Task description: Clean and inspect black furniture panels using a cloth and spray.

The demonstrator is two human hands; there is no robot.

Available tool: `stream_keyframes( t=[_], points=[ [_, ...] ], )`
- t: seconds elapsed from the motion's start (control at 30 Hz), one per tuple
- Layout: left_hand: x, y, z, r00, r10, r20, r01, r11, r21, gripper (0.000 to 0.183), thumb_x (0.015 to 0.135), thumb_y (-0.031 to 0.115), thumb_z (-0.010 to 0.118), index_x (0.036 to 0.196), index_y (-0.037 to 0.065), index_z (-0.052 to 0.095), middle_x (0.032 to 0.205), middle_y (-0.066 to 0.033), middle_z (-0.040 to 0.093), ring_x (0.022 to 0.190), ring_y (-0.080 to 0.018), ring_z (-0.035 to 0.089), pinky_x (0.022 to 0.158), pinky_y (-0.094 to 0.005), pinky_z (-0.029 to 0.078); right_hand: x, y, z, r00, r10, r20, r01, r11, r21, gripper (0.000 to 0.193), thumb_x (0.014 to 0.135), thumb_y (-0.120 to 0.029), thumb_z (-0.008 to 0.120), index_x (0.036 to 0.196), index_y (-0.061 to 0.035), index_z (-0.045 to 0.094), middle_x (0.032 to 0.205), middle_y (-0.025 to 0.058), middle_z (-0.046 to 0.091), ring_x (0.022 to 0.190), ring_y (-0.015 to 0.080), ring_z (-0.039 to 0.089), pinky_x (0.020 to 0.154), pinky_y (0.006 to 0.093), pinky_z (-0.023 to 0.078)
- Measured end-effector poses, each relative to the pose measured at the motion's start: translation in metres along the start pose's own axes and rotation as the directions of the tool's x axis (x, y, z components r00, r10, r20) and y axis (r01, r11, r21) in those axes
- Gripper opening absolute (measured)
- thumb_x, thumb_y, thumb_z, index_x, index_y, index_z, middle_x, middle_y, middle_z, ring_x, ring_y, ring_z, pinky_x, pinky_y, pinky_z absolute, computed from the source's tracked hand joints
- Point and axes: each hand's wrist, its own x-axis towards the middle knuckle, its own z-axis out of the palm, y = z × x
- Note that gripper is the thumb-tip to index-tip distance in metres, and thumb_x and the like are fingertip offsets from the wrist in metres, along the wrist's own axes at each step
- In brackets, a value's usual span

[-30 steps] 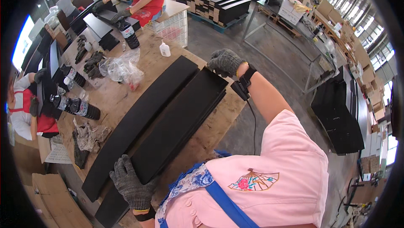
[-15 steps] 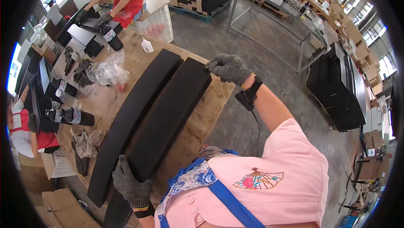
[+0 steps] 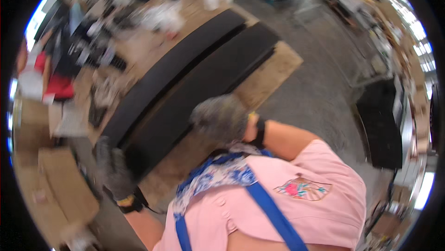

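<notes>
Two stacks of long black boards lie side by side on a wooden worktable. The left stack (image 3: 167,72) has curved edges; the right stack (image 3: 211,77) is straighter. My left hand (image 3: 113,170), in a grey knit glove, is at the near end of the boards with its fingers stretched out along them. My right hand (image 3: 220,117), gloved the same way, is over the near long edge of the right stack, close to my body. Motion blurs its fingers, so their grip does not show.
The worktable (image 3: 278,72) bears a crumpled plastic bag (image 3: 162,17), a small white bottle (image 3: 211,2) and a grey rag (image 3: 105,89) beyond the boards. Cardboard boxes (image 3: 65,186) stand at the lower left. More black boards (image 3: 380,126) are stacked at the right. A person in red works at the far left.
My right hand has come from the far end of the right stack back toward my body. My left hand still sits at the near end. The whole view has shifted and blurred.
</notes>
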Motion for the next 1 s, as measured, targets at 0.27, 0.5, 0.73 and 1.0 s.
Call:
stream_keyframes(
  t=[0.27,0.5,0.73,1.0],
  points=[
    [-0.132,-0.131,-0.057,0.836,-0.540,0.099,0.549,0.830,-0.103,0.045,0.107,0.022,0.048,0.148,0.002,0.047,0.148,-0.0127,0.051,0.135,-0.0216,0.048,0.115,-0.0350,0.034,0.052,-0.007,0.125,0.933,0.181,0.310,0.175,0.524,-0.833,0.013,0.078,-0.022,0.068,0.085,-0.0108,0.069,0.082,0.0121,0.070,0.076,0.0311,0.070,0.063,0.0432,0.055],
    [-0.149,-0.143,-0.066,0.770,-0.592,0.239,0.384,0.130,-0.914,0.058,0.109,0.042,0.038,0.154,0.005,0.039,0.153,-0.0127,0.046,0.141,-0.0203,0.042,0.118,-0.0348,0.029,0.105,0.011,0.323,0.766,0.196,0.612,0.415,0.578,-0.703,0.016,0.080,-0.023,0.067,0.087,-0.0094,0.069,0.082,0.0137,0.071,0.078,0.0336,0.072,0.063,0.0451,0.056],
    [-0.173,-0.148,-0.034,0.791,-0.529,0.308,-0.019,-0.524,-0.851,0.099,0.093,0.080,0.029,0.159,0.006,0.027,0.161,-0.0188,0.033,0.145,-0.0342,0.035,0.121,-0.0494,0.023,0.127,0.032,0.407,0.585,0.247,0.772,0.536,0.598,-0.597,0.017,0.084,-0.024,0.067,0.091,-0.0091,0.071,0.086,0.0132,0.072,0.079,0.0321,0.072,0.063,0.0442,0.056],
    [-0.200,-0.164,-0.079,0.717,-0.697,-0.021,0.000,0.029,-1.000,0.082,0.099,0.065,0.038,0.156,0.006,0.034,0.154,-0.0194,0.044,0.139,-0.0334,0.044,0.117,-0.0422,0.032,0.165,-0.022,0.305,0.711,0.605,0.357,-0.608,0.785,-0.120,0.019,0.085,-0.001,0.066,0.103,-0.0077,0.070,0.089,0.0090,0.070,0.076,0.0224,0.068,0.063,0.0319,0.054]
  ],
)
